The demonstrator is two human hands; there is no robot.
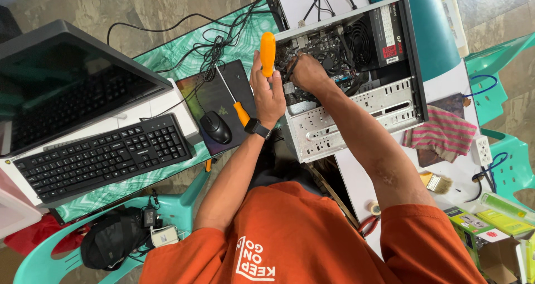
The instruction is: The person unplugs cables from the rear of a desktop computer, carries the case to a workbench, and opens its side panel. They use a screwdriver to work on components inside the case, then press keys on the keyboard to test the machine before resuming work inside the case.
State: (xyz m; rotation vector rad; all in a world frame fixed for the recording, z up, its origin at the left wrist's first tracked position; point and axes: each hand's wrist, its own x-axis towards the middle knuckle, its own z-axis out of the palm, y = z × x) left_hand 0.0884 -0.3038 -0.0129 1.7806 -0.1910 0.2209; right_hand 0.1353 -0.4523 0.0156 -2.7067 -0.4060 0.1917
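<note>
Nearby, a mouse (215,127) and keyboard (100,156) flank the open computer case (356,103).

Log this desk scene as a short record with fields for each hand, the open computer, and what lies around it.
left hand: grips an orange-handled screwdriver, handle up
right hand: fingers reach among the black cables inside the case
case: open grey metal computer case lying on its side
left of case: black mouse on dark mouse pad, second orange-handled screwdriver, black keyboard
right of case: striped cloth, paintbrush
</note>
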